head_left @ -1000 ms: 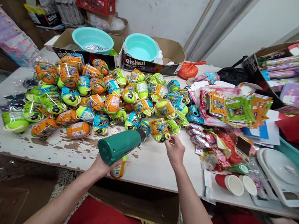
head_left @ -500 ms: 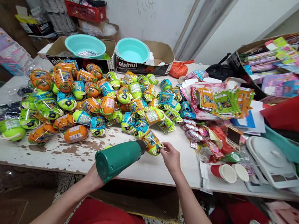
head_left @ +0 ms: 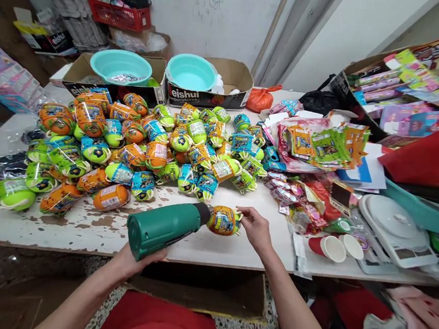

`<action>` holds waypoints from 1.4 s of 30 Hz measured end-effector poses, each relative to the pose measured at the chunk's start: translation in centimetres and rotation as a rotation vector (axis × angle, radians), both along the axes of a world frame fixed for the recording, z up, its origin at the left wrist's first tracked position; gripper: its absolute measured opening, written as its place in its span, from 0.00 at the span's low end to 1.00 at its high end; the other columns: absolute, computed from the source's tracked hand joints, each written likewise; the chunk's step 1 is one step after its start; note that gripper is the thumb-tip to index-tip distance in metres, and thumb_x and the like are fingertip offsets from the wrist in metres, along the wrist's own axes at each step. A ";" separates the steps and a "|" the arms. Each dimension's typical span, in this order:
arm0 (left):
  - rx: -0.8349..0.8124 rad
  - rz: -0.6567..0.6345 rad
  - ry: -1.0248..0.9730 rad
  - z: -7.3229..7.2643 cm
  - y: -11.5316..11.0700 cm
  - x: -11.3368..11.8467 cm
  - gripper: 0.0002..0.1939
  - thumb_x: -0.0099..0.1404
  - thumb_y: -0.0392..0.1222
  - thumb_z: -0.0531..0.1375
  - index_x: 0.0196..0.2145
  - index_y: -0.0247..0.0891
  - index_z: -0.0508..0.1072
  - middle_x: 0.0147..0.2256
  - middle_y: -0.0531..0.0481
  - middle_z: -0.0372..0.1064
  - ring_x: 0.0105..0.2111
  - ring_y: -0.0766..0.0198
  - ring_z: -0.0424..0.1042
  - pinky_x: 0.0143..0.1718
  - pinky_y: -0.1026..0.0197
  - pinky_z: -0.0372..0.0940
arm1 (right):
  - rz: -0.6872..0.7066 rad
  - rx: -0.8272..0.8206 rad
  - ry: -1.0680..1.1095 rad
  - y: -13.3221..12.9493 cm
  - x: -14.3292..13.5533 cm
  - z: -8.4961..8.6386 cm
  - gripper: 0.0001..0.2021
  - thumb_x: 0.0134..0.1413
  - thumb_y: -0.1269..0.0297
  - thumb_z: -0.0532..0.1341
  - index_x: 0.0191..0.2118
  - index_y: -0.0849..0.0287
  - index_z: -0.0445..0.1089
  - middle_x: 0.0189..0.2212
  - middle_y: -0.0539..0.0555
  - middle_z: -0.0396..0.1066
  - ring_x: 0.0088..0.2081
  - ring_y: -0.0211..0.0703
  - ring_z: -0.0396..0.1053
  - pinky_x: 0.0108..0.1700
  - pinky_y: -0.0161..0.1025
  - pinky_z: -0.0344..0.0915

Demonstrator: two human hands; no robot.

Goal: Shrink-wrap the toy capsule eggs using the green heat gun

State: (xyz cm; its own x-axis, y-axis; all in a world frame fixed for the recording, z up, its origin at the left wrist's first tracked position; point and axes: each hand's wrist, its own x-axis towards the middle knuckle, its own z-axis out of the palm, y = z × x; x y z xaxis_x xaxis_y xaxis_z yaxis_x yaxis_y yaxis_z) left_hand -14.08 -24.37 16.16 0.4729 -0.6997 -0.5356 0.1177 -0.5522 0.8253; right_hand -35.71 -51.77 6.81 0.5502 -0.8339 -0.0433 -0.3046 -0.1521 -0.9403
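My left hand [head_left: 140, 260] is closed around the grip of a green heat gun [head_left: 162, 227], mostly hidden under its body. The gun's dark nozzle points right, right beside an orange plastic egg [head_left: 223, 220] in a printed clear sleeve. At the egg's right end, the fingertips of my right hand [head_left: 255, 228] pinch it, holding it up near the table's front. Behind lies a heap of similar wrapped eggs [head_left: 159, 155] in orange, green and blue.
Two turquoise basins [head_left: 193, 73] rest on cardboard boxes at the back. To the right are a pile of orange and green sachets [head_left: 326, 145], paper cups [head_left: 329, 248] and a white scale [head_left: 394, 228]. An open carton [head_left: 238, 297] stands below the table's front edge.
The egg has turned from slanted to nearly level and moved clear of the heap. The heat gun has shifted slightly left and levelled out.
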 end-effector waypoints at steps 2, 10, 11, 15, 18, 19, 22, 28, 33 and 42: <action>0.028 -0.021 0.063 0.0 0.4 0.1 0.14 0.49 0.52 0.65 0.24 0.38 0.75 0.24 0.49 0.74 0.27 0.57 0.69 0.34 0.57 0.66 | -0.060 0.196 -0.072 0.0 -0.1 -0.5 0.12 0.41 0.59 0.66 0.33 0.58 0.71 0.35 0.56 0.77 0.37 0.47 0.74 0.42 0.44 0.71; 0.009 -0.029 0.093 -0.4 1.4 0.0 0.15 0.52 0.52 0.65 0.27 0.35 0.76 0.21 0.51 0.70 0.24 0.61 0.66 0.29 0.60 0.64 | -0.297 0.677 -0.169 1.8 -0.1 -2.2 0.18 0.26 0.65 0.72 0.31 0.60 0.71 0.23 0.50 0.74 0.22 0.37 0.68 0.23 0.33 0.63; 0.030 -0.046 0.075 -0.5 1.5 -0.1 0.16 0.53 0.53 0.64 0.27 0.35 0.76 0.22 0.50 0.70 0.24 0.61 0.67 0.30 0.60 0.64 | -0.320 0.730 -0.189 2.1 0.0 -2.5 0.19 0.24 0.67 0.72 0.30 0.59 0.70 0.23 0.49 0.74 0.22 0.37 0.68 0.24 0.33 0.64; 0.046 -0.159 0.034 -0.4 1.6 -0.9 0.16 0.51 0.54 0.64 0.28 0.37 0.77 0.27 0.47 0.75 0.30 0.56 0.71 0.38 0.56 0.68 | -0.358 0.847 -0.226 3.2 0.5 -3.7 0.19 0.21 0.72 0.70 0.29 0.59 0.70 0.23 0.48 0.74 0.25 0.38 0.70 0.29 0.35 0.69; -0.017 -0.208 0.026 0.4 0.9 -1.4 0.15 0.50 0.53 0.65 0.30 0.39 0.77 0.34 0.46 0.78 0.38 0.53 0.73 0.49 0.53 0.65 | -0.348 0.862 -0.204 3.7 0.7 -3.9 0.18 0.21 0.72 0.69 0.29 0.59 0.71 0.24 0.49 0.74 0.27 0.40 0.71 0.31 0.37 0.70; -0.029 -0.202 0.017 0.6 0.7 -1.5 0.14 0.50 0.52 0.65 0.30 0.39 0.78 0.35 0.46 0.78 0.39 0.52 0.73 0.50 0.53 0.65 | -0.340 0.853 -0.185 3.9 0.7 -3.9 0.18 0.22 0.71 0.69 0.29 0.59 0.71 0.24 0.50 0.74 0.26 0.40 0.71 0.31 0.37 0.70; -0.045 -0.145 -0.024 1.1 0.2 -1.3 0.14 0.50 0.52 0.65 0.30 0.40 0.77 0.36 0.47 0.78 0.41 0.52 0.73 0.49 0.53 0.66 | -0.247 0.736 -0.099 4.0 0.5 -3.3 0.15 0.27 0.68 0.69 0.30 0.59 0.71 0.23 0.49 0.74 0.25 0.39 0.70 0.30 0.37 0.69; 0.005 -0.074 -0.023 0.4 -0.3 -0.3 0.14 0.49 0.52 0.64 0.29 0.39 0.75 0.29 0.48 0.76 0.31 0.55 0.72 0.38 0.55 0.69 | 0.121 0.280 0.097 3.3 -0.3 -1.7 0.08 0.39 0.65 0.63 0.30 0.58 0.74 0.28 0.52 0.75 0.31 0.42 0.71 0.35 0.38 0.67; 0.130 -0.141 -0.081 -0.3 0.5 0.1 0.14 0.49 0.53 0.62 0.19 0.39 0.68 0.20 0.50 0.69 0.23 0.59 0.67 0.28 0.59 0.66 | 0.108 0.263 0.073 1.3 -1.3 -1.4 0.10 0.41 0.62 0.62 0.32 0.59 0.73 0.31 0.54 0.75 0.32 0.44 0.72 0.36 0.40 0.68; 0.087 -0.137 0.050 -1.3 0.2 -0.7 0.13 0.51 0.51 0.63 0.23 0.38 0.72 0.23 0.51 0.71 0.26 0.61 0.67 0.32 0.60 0.66 | 0.392 0.167 0.279 0.2 -0.4 -1.3 0.08 0.44 0.65 0.59 0.31 0.57 0.72 0.30 0.53 0.75 0.34 0.45 0.72 0.37 0.39 0.68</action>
State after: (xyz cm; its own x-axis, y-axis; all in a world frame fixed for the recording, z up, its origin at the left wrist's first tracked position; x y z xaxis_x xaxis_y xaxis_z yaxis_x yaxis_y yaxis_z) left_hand -14.83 -24.20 14.86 0.3471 -0.7058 -0.6176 0.0762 -0.6351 0.7687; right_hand -36.12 -51.56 5.52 0.7692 -0.5358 -0.3484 -0.4974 -0.1596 -0.8527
